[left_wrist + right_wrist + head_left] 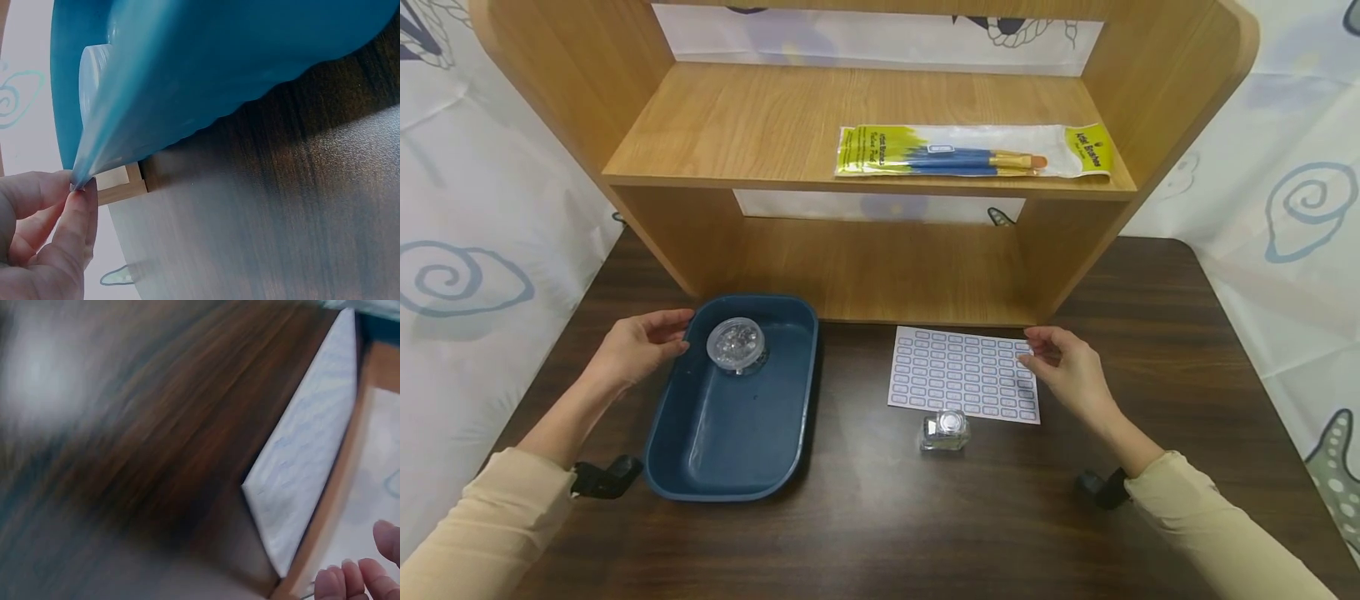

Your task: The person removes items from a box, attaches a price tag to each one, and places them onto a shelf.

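At the left side of the dark blue tray [748, 437], my left hand [632, 346] pinches the rim between thumb and fingers, as the left wrist view shows up close. A round clear container [735, 343] with shiny silvery contents sits in the tray's upper left part. My right hand [1071, 375] hovers by the upper right corner of a white sheet of small blue-bordered labels [955, 371]. In the right wrist view a gap shows between its thumb and loosely bent fingers [330, 584], with nothing held. A small clear glass bottle [945, 431] stands at the sheet's lower edge.
A wooden shelf unit [880, 271] stands along the back of the dark wood table [910, 533]. On its upper board lies a clear and yellow packet of blue-handled artist brushes [973, 152]. Patterned white cloth [467, 192] hangs around the table.
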A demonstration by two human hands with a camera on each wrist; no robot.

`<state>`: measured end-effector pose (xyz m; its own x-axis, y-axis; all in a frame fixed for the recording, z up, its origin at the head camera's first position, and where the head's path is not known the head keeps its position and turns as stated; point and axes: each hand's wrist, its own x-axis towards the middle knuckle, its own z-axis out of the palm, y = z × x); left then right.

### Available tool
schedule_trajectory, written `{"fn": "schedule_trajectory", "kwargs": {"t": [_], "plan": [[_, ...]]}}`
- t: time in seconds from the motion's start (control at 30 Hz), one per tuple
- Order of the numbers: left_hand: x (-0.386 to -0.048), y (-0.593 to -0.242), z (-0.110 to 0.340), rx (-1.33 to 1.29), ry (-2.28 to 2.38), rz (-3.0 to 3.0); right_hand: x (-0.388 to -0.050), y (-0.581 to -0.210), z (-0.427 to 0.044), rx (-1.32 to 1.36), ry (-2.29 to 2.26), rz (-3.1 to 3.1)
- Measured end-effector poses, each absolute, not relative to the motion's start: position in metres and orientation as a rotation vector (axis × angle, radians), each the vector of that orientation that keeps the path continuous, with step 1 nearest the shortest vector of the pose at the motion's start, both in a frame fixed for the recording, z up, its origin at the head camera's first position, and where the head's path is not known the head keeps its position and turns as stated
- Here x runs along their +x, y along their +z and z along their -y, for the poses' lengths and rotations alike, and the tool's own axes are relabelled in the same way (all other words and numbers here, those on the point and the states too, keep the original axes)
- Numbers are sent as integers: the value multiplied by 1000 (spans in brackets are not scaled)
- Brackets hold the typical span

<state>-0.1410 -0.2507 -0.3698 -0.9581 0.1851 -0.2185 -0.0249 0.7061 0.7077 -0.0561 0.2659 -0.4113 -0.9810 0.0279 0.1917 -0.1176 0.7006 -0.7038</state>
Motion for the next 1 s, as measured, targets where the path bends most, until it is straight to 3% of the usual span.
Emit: {"fn": "schedule_trajectory", "kwargs": {"t": [0.57, 1.0], "plan": [[-135, -355, 242, 128, 1126, -2813, -79, -429, -277, -60, 952, 2993], [-120, -323, 143, 463, 1424, -2487, -87, -431, -280, -82, 900, 3065]]}}
